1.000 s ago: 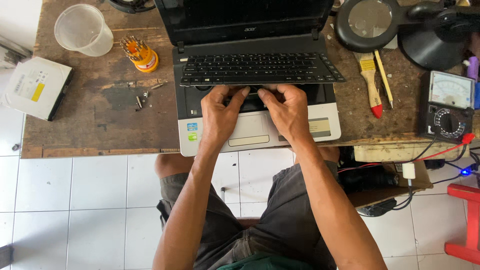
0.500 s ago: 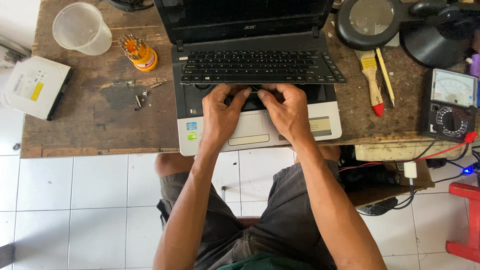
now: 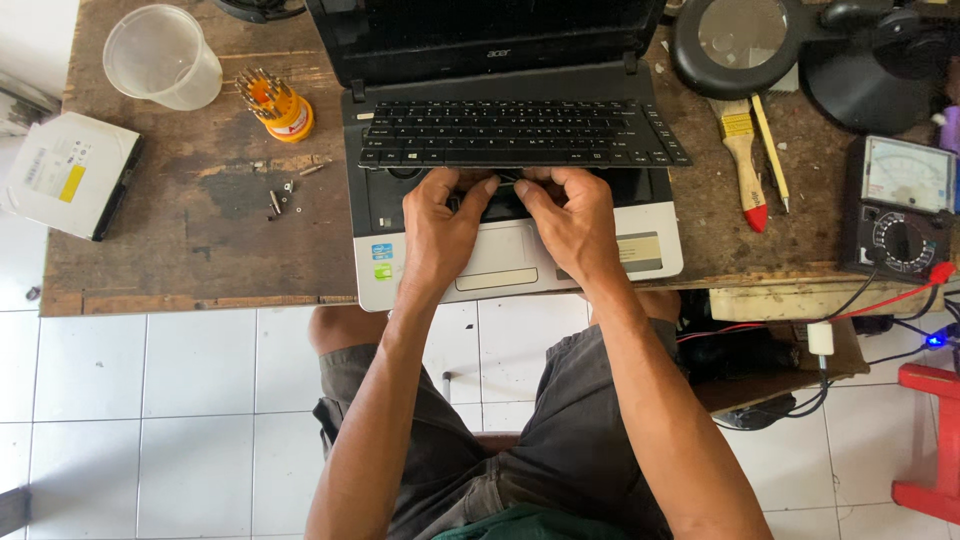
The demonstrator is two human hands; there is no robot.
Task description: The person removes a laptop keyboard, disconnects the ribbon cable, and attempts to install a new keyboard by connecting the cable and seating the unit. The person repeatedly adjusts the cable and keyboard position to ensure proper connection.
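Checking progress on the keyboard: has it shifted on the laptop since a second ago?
Yes. The keyboard has slid slightly toward the screen, away from the touchpad.

Arms: bare to above the elbow, no sleeves in view
Left hand (image 3: 443,232): bare, no glove
Right hand (image 3: 572,228): bare, no glove
Legs: dark grey shorts (image 3: 560,450), knees uncovered

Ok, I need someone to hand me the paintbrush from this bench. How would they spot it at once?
Start at the open laptop on the wooden bench, then look right, below the round magnifier lamp. The paintbrush lies there with pale bristles, a wooden handle and a red tip, thicker than the thin yellow pencil beside it.
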